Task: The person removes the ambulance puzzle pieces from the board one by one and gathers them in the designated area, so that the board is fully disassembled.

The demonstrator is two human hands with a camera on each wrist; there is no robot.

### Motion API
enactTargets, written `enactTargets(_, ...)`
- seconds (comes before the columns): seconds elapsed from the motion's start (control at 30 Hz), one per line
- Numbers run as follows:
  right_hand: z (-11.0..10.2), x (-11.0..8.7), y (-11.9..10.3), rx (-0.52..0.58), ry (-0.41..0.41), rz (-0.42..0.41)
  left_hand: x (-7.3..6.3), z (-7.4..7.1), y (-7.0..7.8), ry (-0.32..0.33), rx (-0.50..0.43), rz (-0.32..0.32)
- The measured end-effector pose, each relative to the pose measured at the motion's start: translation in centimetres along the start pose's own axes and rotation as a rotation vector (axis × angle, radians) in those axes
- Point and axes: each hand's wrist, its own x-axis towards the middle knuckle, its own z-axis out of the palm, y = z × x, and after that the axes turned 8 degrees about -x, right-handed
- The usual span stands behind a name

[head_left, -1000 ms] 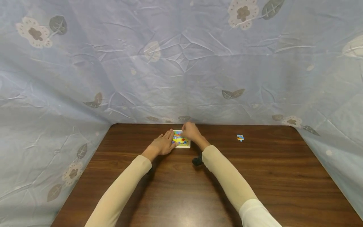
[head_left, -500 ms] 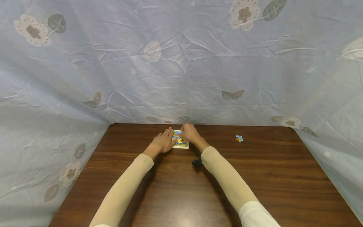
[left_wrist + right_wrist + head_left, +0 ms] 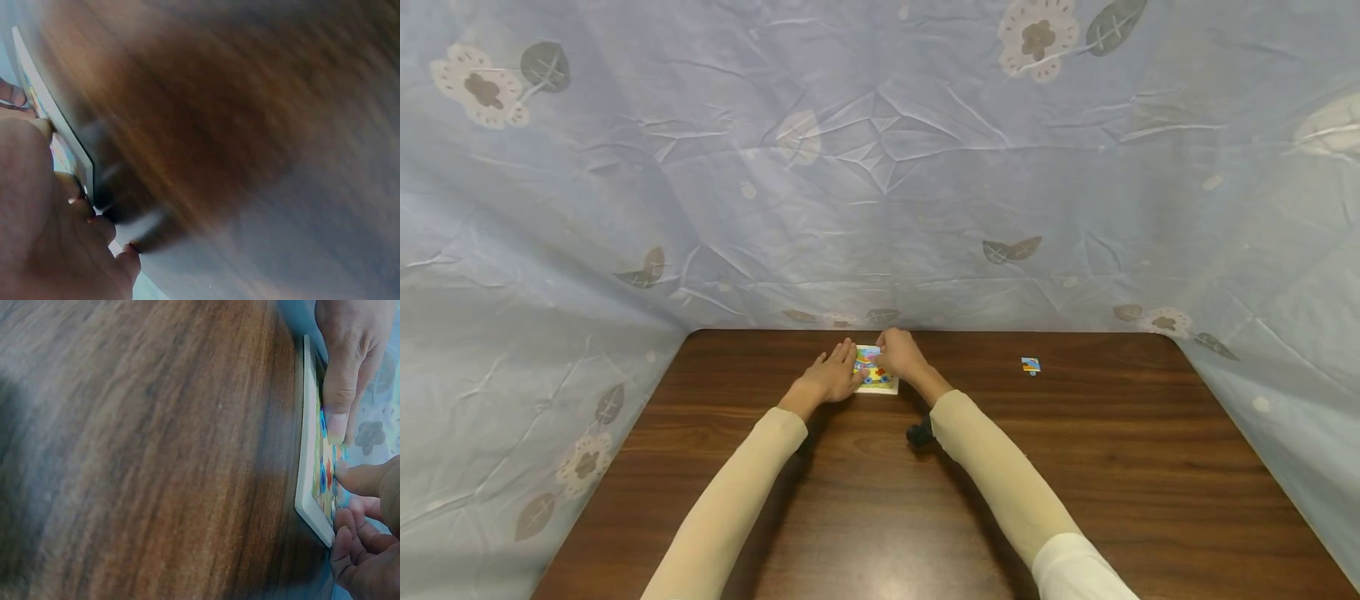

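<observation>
A small colourful jigsaw puzzle (image 3: 880, 384) in a white frame lies at the back of the table. My left hand (image 3: 827, 377) rests over its left side with fingers straight, the thumb on the picture. At the puzzle's upper right is my right hand (image 3: 902, 354), fingers curled. In the right wrist view its thumb (image 3: 362, 479) reaches onto the picture, opposite the bent fingers, with a bluish puzzle piece (image 3: 343, 497) mostly hidden between them. The left wrist view shows the frame's edge (image 3: 69, 137) under the left hand.
A loose blue and orange puzzle piece (image 3: 1031, 364) lies on the brown wooden table (image 3: 880, 500), to the right of the puzzle. A black object (image 3: 919, 435) shows below the right wrist. Behind the table hangs a grey flowered cloth (image 3: 880, 208).
The left hand has drawn its thumb back a little across the picture. The right hand keeps working at the puzzle's upper right with only slight movement. The loose piece stays put.
</observation>
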Motion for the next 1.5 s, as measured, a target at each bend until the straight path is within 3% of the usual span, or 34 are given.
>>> enactTargets(0.47, -0.3, -0.7, 0.2, 0.027, 0.03, -0.034, 0.2, 0.3, 0.5, 0.002, -0.032, -0.028)
enactTargets(0.7, -0.4, -0.6, 0.8, 0.033, 0.059, -0.12, 0.5, -0.1, 0.5, -0.051, -0.089, -0.065)
enactTargets(0.83, -0.8, -0.6, 1.2, 0.025, 0.098, -0.142, 1.3, 0.2, -0.1, -0.075, -0.083, -0.082)
enactTargets(1.17, -3.7, -1.4, 2.8, 0.097, 0.121, -0.15, 0.9, 0.0, 0.1, -0.046, -0.099, -0.077)
enactTargets(1.5, -6.7, -3.3, 6.2, 0.134, 0.112, -0.147, 0.7, 0.1, 0.1, -0.043, -0.096, -0.059)
